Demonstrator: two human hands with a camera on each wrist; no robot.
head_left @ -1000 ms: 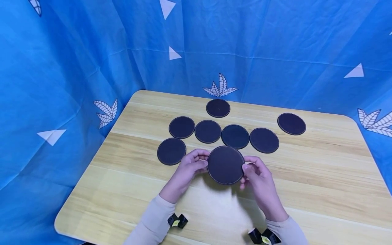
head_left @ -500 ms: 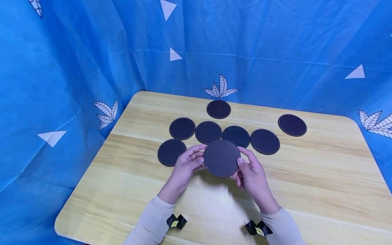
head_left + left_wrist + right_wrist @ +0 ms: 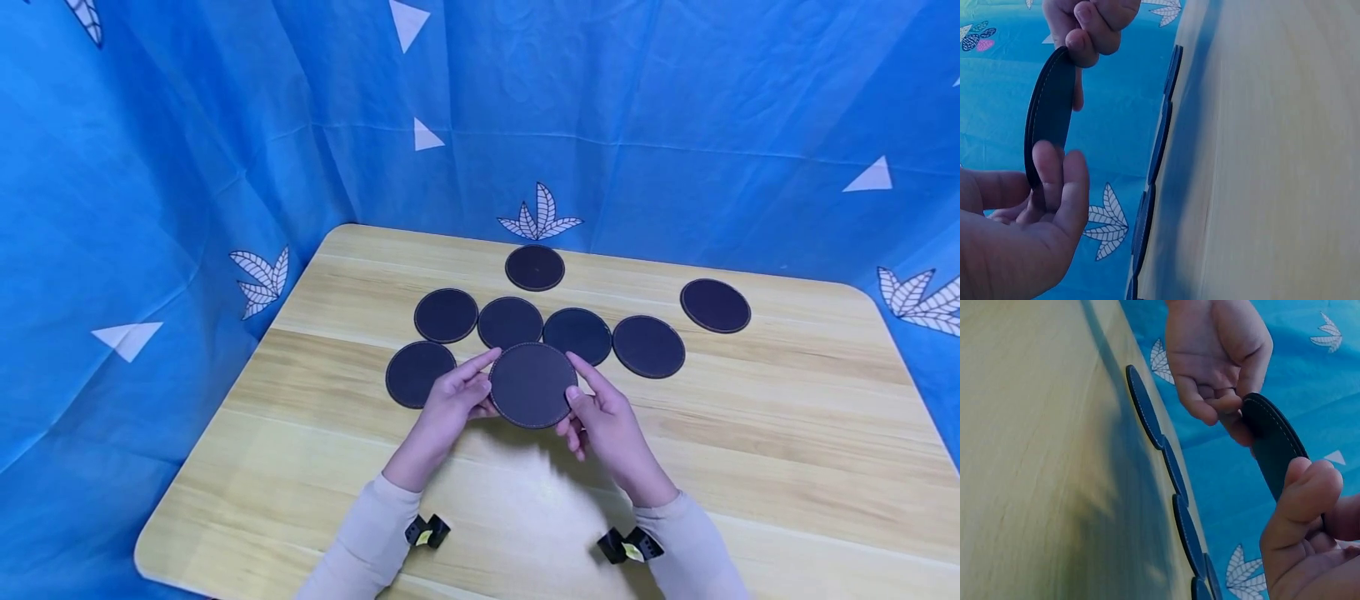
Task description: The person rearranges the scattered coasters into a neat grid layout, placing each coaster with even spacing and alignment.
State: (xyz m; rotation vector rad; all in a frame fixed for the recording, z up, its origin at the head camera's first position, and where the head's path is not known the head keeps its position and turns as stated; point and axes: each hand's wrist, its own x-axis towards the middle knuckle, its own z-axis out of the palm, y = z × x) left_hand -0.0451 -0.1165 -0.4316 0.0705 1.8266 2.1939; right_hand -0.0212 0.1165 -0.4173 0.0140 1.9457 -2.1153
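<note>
A dark round coaster (image 3: 533, 387) with a stitched edge is held up above the table between both hands. My left hand (image 3: 450, 412) pinches its left edge between thumb and fingers. At the opposite edge, my right hand (image 3: 609, 427) grips it the same way. Both wrist views show the coaster (image 3: 1054, 112) raised clear of the tabletop, tilted on edge from there. Behind it, coasters of the same kind lie flat in a row, including one at the left end (image 3: 446, 315) and one at the right end (image 3: 648, 347). Another coaster (image 3: 418, 374) lies just beyond my left hand.
One more coaster (image 3: 535, 267) lies near the back edge of the wooden table (image 3: 750, 467), and another (image 3: 715, 305) at the back right. A blue curtain (image 3: 525, 83) with white leaf and triangle prints hangs behind and to the left. Small black devices (image 3: 630, 546) sit at the wrists.
Both hands have carried the held coaster slightly left and a little farther from the body, so it now overlaps the row in the head view. The coasters on the table have not moved.
</note>
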